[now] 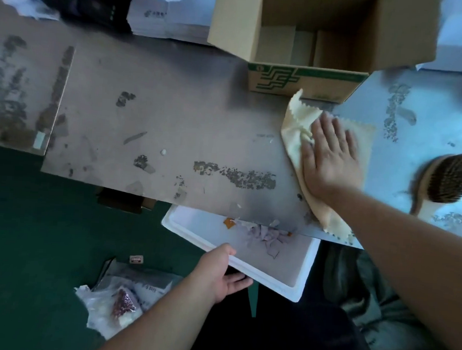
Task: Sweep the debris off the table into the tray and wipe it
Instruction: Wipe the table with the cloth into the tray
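A white foam tray is held just under the near edge of the worn table. My left hand grips the tray's near rim. Pale paper scraps and an orange bit, the debris, lie in the tray by the table edge. My right hand lies flat, fingers spread, pressing a cream cloth onto the table top at the right. The cloth's lower corner hangs over the table edge.
An open cardboard box stands at the back of the table. A wooden-handled brush lies to the right of the cloth. Plastic bags lie on the green floor at the left. A dark device sits at the back left.
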`<state>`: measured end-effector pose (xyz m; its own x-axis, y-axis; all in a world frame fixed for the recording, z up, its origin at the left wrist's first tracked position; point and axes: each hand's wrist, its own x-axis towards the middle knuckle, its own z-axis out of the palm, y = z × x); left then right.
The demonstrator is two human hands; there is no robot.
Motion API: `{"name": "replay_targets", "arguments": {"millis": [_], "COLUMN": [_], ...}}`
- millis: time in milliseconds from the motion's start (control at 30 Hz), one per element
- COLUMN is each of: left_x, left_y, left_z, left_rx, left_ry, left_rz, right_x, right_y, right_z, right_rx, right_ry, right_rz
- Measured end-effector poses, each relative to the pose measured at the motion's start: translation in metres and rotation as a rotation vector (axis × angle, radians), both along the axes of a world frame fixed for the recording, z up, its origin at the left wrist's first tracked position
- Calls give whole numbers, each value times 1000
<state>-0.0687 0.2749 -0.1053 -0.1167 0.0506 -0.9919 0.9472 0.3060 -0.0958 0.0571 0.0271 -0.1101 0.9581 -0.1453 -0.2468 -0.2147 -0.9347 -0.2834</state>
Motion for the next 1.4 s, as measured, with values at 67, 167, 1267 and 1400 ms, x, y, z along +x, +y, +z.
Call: {"name": "replay_targets", "arguments": {"millis": [67, 167, 1267, 1400], "left_x": [1, 3, 16, 16], "left_y": [0, 2, 63, 67], "left_z": [2, 3, -5, -7], "left_rx": [-4, -3, -25, -18], "left_ry": [10, 20, -67, -71], "left_rz": [9, 7, -7, -15], "right_x": [-13, -38, -17, 19], "right_y": [12, 37, 18, 49], "right_z": [2, 2, 2, -3], "right_rx": [3, -6, 85, -3], "right_ry": [8, 1, 51, 56], "right_rz": [86, 198, -553, -306]}}
